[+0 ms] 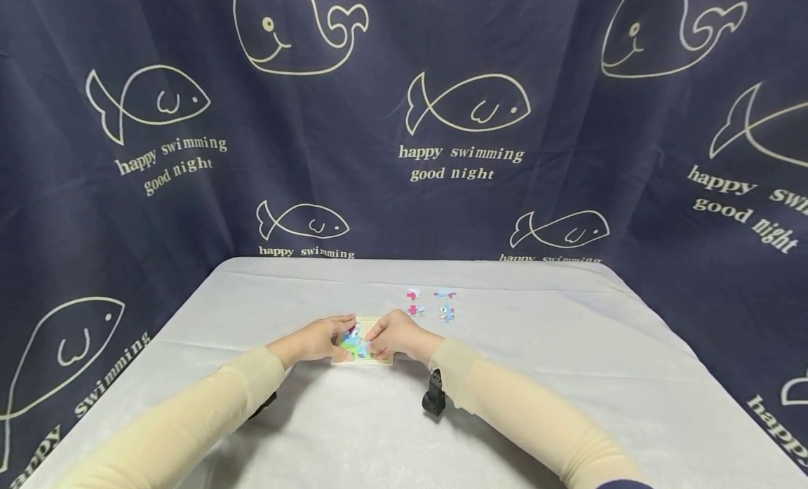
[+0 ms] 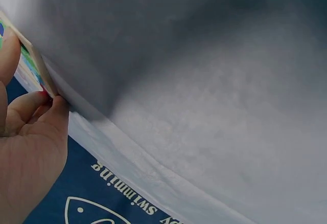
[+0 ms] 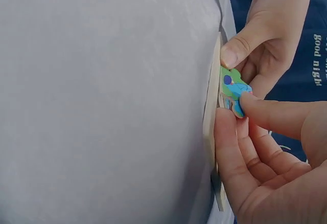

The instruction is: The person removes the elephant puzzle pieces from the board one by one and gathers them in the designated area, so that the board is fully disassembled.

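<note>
A light wooden puzzle tray (image 1: 374,322) lies near the middle of the table, partly filled with green and blue jigsaw pieces (image 1: 357,344). My left hand (image 1: 323,338) grips the tray's left side, its thumb over the front part and fingers at the far edge; the left wrist view shows this hand (image 2: 36,132) at the tray's rim (image 2: 38,68). On the right side, my right hand (image 1: 402,335) reaches over the tray. In the right wrist view its fingertips pinch a blue puzzle piece (image 3: 239,109) beside the green piece (image 3: 232,74). The fingers hide part of the tray.
Several loose puzzle pieces lie behind my right hand, among them a pink-and-white piece (image 1: 413,293) and a blue piece (image 1: 447,313). A pale cloth covers the table (image 1: 536,349). Behind it hangs a dark blue curtain (image 1: 379,194) with fish drawings.
</note>
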A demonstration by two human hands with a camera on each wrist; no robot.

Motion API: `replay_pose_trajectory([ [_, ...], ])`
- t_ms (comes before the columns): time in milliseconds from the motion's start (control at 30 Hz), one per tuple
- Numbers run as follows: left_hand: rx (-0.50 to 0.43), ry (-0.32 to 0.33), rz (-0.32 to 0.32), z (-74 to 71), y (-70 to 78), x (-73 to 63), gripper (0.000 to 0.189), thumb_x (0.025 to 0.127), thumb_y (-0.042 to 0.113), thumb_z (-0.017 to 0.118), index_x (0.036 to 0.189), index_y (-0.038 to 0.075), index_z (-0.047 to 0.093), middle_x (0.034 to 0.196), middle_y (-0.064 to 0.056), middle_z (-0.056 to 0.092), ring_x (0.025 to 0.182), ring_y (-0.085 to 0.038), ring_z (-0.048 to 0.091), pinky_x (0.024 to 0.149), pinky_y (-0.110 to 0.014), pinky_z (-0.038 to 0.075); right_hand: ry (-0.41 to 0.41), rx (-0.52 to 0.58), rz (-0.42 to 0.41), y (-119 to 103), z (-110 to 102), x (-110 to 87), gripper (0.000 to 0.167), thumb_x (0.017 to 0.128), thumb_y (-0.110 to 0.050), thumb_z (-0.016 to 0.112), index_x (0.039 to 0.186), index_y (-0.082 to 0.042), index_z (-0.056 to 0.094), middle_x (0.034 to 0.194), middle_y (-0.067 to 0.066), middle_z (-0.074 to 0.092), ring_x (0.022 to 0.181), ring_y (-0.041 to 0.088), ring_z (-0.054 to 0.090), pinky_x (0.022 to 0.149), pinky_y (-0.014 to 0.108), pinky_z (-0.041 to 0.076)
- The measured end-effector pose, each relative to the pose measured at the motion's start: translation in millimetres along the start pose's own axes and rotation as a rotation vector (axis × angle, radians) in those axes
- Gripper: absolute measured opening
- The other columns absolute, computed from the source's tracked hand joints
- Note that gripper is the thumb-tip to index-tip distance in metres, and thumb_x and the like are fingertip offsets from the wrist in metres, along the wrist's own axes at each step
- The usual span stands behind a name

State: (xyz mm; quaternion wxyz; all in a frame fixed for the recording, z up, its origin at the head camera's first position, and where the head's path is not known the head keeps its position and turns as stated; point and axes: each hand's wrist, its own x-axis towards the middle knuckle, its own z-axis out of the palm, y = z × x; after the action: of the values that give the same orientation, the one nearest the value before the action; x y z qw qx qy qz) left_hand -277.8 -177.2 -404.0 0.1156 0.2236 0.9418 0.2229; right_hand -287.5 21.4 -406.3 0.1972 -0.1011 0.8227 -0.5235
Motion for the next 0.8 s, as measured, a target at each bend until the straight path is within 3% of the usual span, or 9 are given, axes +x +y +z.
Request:
replay_pose_trajectory([
  [300,-0.021,-0.024,-0.026,-2.1,0.3,0.7,0.080,0.083,0.028,0.076,0.146,-0.003,0.037,0.157,-0.017,0.030,0.144,-0.040,0.025,0.119,-0.056,0.020,-0.013,0.101,0.021,4,-8,1.3,0.016,0.083,0.008,0.067,0.098,0.006,0.070,0.080,0.014,0.071,0.059,0.013,0.065,0.067,0.030,0.062],
  [600,-0.008,-0.052,-0.021,-4.0,1.2,1.1,0.078,0.084,0.029,0.075,0.145,-0.005,0.038,0.156,-0.018,0.031,0.145,-0.040,0.025,0.119,-0.055,0.020,-0.035,0.168,0.032,9,-12,0.3,0.018,0.086,0.008,0.064,0.103,0.007,0.068,0.086,0.010,0.066,0.064,0.013,0.065,0.072,0.030,0.062],
  [800,0.054,0.007,-0.021,-5.1,5.2,4.6,0.072,0.084,0.028,0.075,0.139,-0.008,0.045,0.149,-0.023,0.040,0.139,-0.042,0.035,0.118,-0.054,0.026,-0.041,0.216,0.047,12,-17,1.5,0.020,0.087,0.009,0.060,0.106,0.006,0.067,0.090,0.010,0.065,0.065,0.014,0.066,0.074,0.030,0.061],
])
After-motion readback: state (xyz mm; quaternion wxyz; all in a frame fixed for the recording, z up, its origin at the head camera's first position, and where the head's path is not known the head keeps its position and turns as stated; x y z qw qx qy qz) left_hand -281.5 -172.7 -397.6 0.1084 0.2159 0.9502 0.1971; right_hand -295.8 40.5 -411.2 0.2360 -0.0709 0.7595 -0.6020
